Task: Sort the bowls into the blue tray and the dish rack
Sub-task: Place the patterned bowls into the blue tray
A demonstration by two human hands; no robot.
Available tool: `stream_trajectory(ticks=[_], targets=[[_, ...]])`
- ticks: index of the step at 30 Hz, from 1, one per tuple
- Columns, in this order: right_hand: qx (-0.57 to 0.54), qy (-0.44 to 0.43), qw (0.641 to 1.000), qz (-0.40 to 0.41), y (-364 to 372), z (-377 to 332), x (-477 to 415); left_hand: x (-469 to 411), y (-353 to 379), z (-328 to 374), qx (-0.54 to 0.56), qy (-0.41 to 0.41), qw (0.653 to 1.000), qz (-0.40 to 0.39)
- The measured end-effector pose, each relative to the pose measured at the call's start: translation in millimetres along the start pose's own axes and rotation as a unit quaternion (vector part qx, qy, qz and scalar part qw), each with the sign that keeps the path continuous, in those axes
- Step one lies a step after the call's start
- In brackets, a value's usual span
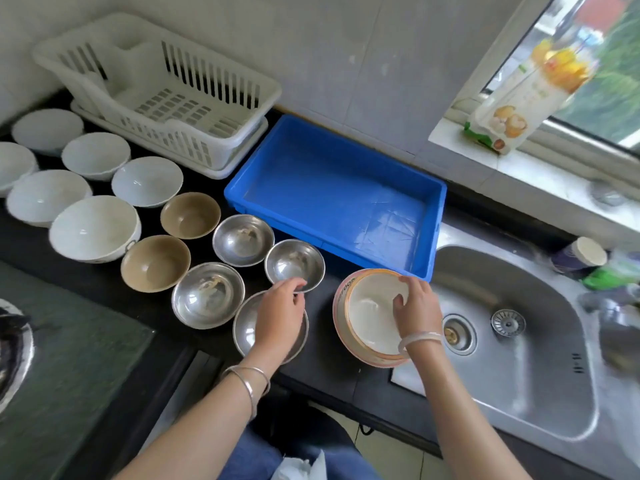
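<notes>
Two closed grips: left hand [280,315] on steel bowl [294,261], right hand [415,306] on cream bowl [370,306].

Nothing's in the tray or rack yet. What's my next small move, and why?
Probably lift the bowl stack with the right hand, whose fingers curl over its rim, into the blue tray directly behind it. The left hand pinches a steel bowl by its rim.
</notes>
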State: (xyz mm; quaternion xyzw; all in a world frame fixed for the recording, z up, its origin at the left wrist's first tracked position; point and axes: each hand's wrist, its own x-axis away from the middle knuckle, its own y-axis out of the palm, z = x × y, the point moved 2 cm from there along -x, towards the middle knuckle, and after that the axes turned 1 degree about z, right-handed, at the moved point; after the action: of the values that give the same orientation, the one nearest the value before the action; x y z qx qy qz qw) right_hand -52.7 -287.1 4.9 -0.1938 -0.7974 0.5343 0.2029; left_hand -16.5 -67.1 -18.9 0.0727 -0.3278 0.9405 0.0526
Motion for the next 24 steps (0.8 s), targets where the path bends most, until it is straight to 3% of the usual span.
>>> stream_trajectory(ticks=[3, 7, 12, 17, 24], targets=[[0.033, 0.082, 0.996, -0.017, -2, 36, 6, 1, 27, 21, -0.005, 0.03, 0.997, -0.077], [-0.068, 0.161, 0.98, -0.09, 7, 59, 17, 3, 55, 32, -0.081, 0.048, 0.984, -0.151], [-0.116, 0.188, 0.972, -0.085, 15, 59, 24, 1, 61, 33, -0.08, 0.03, 0.985, -0.147], [-0.136, 0.195, 0.966, -0.098, 23, 47, 37, -3, 52, 34, -0.063, 0.019, 0.994, -0.089], [-0.139, 0.211, 0.967, -0.032, 17, 38, 36, -4, 51, 39, -0.112, 0.03, 0.991, -0.072]])
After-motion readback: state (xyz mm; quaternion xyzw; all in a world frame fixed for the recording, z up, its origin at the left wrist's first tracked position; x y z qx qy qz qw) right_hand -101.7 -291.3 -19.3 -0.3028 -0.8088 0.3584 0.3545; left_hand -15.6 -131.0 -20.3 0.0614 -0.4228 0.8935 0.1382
